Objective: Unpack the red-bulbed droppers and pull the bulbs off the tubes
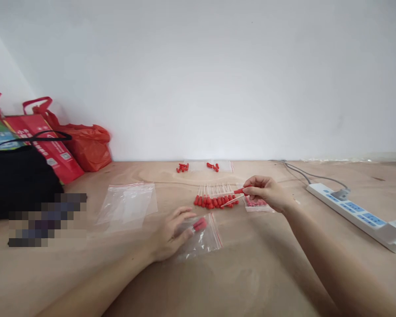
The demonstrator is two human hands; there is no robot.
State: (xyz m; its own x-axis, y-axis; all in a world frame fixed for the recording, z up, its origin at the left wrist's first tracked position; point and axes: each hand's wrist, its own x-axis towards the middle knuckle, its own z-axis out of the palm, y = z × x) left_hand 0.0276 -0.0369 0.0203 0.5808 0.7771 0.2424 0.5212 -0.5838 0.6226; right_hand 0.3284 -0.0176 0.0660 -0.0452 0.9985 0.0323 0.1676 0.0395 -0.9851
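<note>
My right hand (265,193) pinches a dropper (239,191) by its red rubber bulb, its clear thin stem pointing left. A second stem slants beneath it; whether I hold that one too, I cannot tell. Just below lies a row of several red-bulbed droppers (213,201), bulbs towards me, stems pointing to the wall. My left hand (171,233) grips the left part of a clear zip bag (203,244), fingers and thumb around it. Inside that bag are a few droppers with red bulbs (199,225). Its red-striped zip edge faces right.
Another zip bag with red bulbs (259,203) lies behind my right hand. Flat clear bags (128,204) lie on the left, and red pieces (182,167) by the wall. A power strip (356,211) stands right; red (89,145) and black bags (23,180) stand left.
</note>
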